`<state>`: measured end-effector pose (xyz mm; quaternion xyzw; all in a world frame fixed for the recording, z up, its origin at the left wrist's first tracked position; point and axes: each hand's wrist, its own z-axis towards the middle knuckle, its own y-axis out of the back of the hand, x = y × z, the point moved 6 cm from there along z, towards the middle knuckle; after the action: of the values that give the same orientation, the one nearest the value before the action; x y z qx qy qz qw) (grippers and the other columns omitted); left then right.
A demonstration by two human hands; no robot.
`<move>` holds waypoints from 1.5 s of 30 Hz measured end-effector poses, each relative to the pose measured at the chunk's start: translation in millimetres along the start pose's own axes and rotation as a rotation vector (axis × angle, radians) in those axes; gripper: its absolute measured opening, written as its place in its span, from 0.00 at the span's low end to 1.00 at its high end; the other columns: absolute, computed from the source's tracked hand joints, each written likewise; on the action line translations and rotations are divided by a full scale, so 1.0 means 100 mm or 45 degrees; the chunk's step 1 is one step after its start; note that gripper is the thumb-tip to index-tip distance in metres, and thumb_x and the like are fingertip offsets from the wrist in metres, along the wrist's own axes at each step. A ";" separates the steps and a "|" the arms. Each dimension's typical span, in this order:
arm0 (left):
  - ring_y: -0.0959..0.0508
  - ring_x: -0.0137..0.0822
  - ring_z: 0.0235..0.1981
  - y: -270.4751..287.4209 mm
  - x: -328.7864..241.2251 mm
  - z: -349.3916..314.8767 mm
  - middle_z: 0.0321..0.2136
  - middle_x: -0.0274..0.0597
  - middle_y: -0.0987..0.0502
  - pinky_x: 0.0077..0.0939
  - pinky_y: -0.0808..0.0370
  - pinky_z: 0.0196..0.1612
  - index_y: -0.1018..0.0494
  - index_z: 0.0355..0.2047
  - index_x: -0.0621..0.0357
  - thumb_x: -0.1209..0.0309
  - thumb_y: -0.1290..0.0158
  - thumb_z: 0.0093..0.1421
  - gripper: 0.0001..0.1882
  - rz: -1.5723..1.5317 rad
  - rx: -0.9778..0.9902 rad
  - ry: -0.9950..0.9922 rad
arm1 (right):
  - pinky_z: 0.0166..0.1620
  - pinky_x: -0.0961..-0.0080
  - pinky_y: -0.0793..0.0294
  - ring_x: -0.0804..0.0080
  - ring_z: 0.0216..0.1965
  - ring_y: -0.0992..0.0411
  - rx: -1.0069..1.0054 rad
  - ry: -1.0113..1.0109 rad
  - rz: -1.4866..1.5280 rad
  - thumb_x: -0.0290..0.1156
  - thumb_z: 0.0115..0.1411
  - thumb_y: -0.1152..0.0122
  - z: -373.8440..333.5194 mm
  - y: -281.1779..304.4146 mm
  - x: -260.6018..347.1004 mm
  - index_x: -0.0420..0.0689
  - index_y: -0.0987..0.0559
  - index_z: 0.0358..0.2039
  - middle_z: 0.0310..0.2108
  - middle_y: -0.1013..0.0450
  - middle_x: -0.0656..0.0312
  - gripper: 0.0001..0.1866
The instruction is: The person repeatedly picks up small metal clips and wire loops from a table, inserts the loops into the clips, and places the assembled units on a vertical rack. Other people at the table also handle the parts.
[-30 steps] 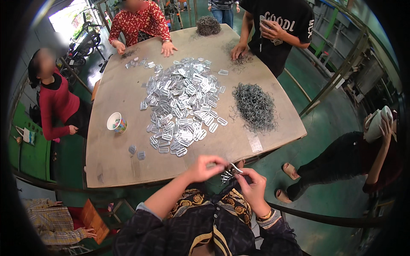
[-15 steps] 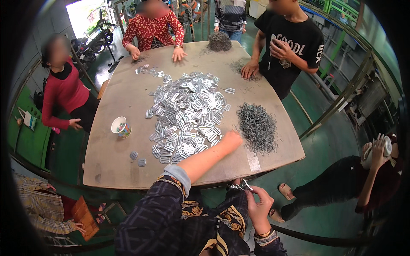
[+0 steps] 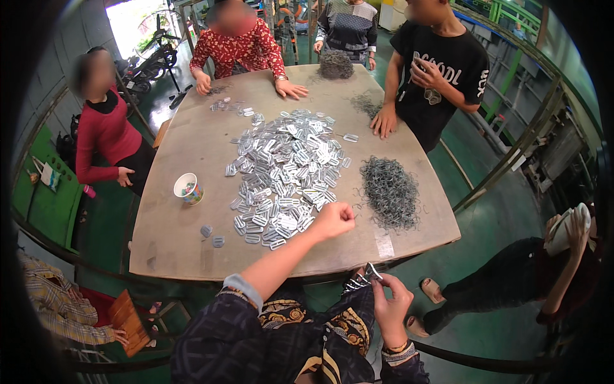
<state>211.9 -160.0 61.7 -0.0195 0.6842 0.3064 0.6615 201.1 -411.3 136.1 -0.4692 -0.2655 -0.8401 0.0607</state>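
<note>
My left hand is closed in a pinch above the table, between a heap of flat silver slotted buckles and a tangled pile of thin grey wire hooks. Anything between its fingers is too small to make out; a bit of thin wire shows beside the fingertips. Below the table's near edge, my right hand grips a small shiny metal piece between thumb and fingers. More small metal bits show beside that piece, over my lap, but their shape is unclear.
A paper cup with small contents stands at left on the table. Two loose buckles lie nearer me. Co-workers stand around the far sides, one with a hand on the table. A dark wire clump sits at the far edge.
My left hand has drawn back slightly leftward and nearer from the wire pile. My right hand stays low with its metal piece, now tilted differently. The view has shifted a little.
</note>
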 end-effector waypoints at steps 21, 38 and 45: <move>0.26 0.36 0.39 0.23 -1.07 -1.26 0.36 0.40 0.26 0.29 0.30 0.44 0.29 0.27 0.60 0.80 0.42 0.49 0.07 -0.057 -0.043 -0.598 | 0.32 0.76 0.26 0.67 0.26 0.24 0.124 0.048 0.132 0.16 0.49 0.35 -0.01 -0.33 0.10 0.35 0.20 0.33 0.26 0.23 0.54 0.08; 0.24 0.26 0.38 0.22 -0.84 -1.28 0.35 0.41 0.21 0.23 0.27 0.43 0.29 0.32 0.63 0.80 0.45 0.57 0.04 -0.470 0.146 -0.346 | 0.33 0.79 0.27 0.74 0.27 0.23 0.324 -0.106 0.334 0.22 0.52 0.33 0.03 -0.47 0.12 0.37 0.18 0.34 0.26 0.22 0.58 0.08; 0.25 0.27 0.38 0.23 -0.87 -1.29 0.35 0.40 0.21 0.24 0.29 0.45 0.29 0.33 0.63 0.77 0.45 0.59 0.04 -0.461 0.146 -0.319 | 0.34 0.78 0.27 0.73 0.28 0.23 0.299 -0.114 0.379 0.20 0.50 0.33 0.03 -0.48 0.10 0.37 0.18 0.33 0.27 0.21 0.58 0.08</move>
<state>97.1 -231.9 142.5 -0.0661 0.5984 0.1433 0.7855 180.9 -367.4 127.1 -0.5300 -0.2917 -0.7633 0.2268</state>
